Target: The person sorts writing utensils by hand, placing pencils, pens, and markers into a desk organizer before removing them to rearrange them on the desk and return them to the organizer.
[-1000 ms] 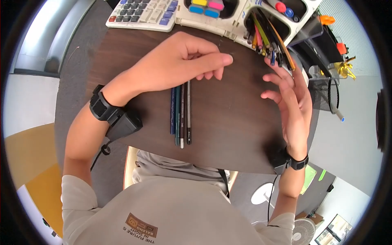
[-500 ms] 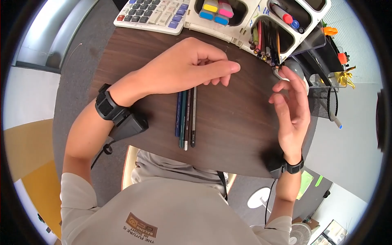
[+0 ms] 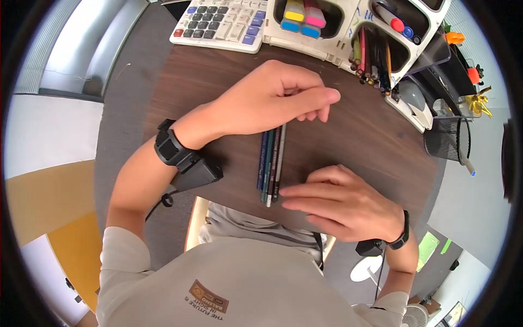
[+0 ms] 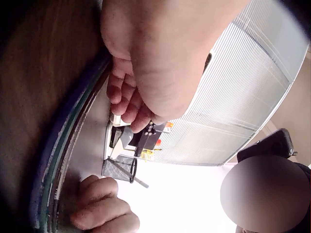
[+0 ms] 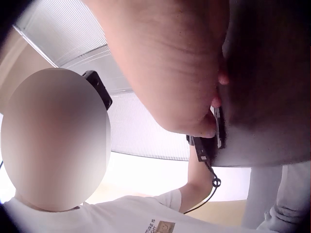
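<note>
Several pencils lie side by side on the dark wooden table: a blue pencil (image 3: 262,161), a teal pencil (image 3: 267,170), a brown pencil (image 3: 273,169) with a white end and a grey pencil (image 3: 280,155) with a dark end. Over their far ends, my left hand (image 3: 278,101) hovers with loosely bent fingers and nothing in them, hiding the tips. From the right, my right hand (image 3: 354,207) reaches in palm down, index and middle fingers extended, fingertips right at the near end of the grey pencil. In the right wrist view, the fingertips are close beside a pencil (image 5: 220,131).
A white desk organizer (image 3: 302,49) stands at the back, with highlighters (image 3: 302,17) and a bundle of coloured pencils (image 3: 373,57) in its compartments. A calculator (image 3: 220,24) sits left of it. At right are a stapler (image 3: 411,103) and a black mesh pen cup (image 3: 447,139).
My right hand has left the organizer's pencil compartment and come down to the near ends of the lying pencils. The orange pencil by its fingers now stands among the bundle. My left hand stays above the row.
</note>
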Available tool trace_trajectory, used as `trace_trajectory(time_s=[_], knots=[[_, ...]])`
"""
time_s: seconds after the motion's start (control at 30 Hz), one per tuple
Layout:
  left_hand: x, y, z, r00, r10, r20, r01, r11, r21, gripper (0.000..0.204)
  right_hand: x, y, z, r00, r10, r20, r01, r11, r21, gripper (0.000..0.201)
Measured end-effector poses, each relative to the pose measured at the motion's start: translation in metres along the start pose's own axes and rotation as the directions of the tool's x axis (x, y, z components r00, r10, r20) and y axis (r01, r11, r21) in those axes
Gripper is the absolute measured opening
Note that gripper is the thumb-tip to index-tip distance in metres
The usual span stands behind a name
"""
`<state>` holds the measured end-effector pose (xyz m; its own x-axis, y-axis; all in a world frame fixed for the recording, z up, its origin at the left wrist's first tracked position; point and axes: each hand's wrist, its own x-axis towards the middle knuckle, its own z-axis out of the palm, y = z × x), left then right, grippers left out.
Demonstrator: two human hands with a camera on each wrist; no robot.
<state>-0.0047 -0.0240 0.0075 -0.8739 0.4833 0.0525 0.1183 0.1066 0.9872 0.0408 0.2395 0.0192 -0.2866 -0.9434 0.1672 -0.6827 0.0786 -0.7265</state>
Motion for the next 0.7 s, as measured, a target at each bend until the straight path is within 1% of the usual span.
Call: trace_trajectory(time_s=[0.1,0.2,0.3,0.37,0.5,0.6,0.63,0.7], knots=[[-0.002,0.001,0.001,1.000,-0.016,0.015,0.016,1.000,-0.001,0.034,0.002,-0.005,0.007,0.999,-0.032,0.039,0.035,0.995,-0.092,0.044],[0.000,0.000,0.003,1.000,-0.008,0.007,0.008,0.999,-0.037,0.035,0.001,-0.007,0.013,0.998,-0.056,0.042,0.060,0.993,-0.104,0.043],[0.001,-0.002,0.003,1.000,-0.002,-0.002,0.002,0.998,-0.064,0.034,0.003,-0.010,0.018,0.999,-0.054,0.011,0.054,0.993,-0.109,0.043],[-0.001,-0.001,0.003,1.000,-0.008,0.000,0.008,0.997,-0.072,0.034,0.005,-0.008,0.021,0.997,-0.071,-0.005,0.070,0.985,-0.157,0.040],[-0.001,0.005,0.001,0.999,-0.026,-0.022,0.025,0.999,-0.027,0.031,0.002,-0.005,0.012,0.997,-0.069,-0.041,0.059,0.979,-0.194,0.034],[0.001,0.004,-0.001,0.999,-0.005,-0.033,0.004,1.000,-0.017,0.030,-0.005,0.003,0.003,0.995,0.025,-0.092,-0.045,0.975,-0.218,0.033],[0.001,0.004,-0.001,1.000,0.007,-0.026,-0.007,1.000,-0.012,0.031,-0.005,0.006,-0.001,0.992,0.021,-0.128,-0.046,0.979,-0.199,0.038],[0.000,0.002,-0.002,1.000,0.022,0.000,-0.022,1.000,0.011,0.031,-0.005,0.007,-0.006,0.969,0.057,-0.241,-0.107,0.974,-0.200,0.040]])
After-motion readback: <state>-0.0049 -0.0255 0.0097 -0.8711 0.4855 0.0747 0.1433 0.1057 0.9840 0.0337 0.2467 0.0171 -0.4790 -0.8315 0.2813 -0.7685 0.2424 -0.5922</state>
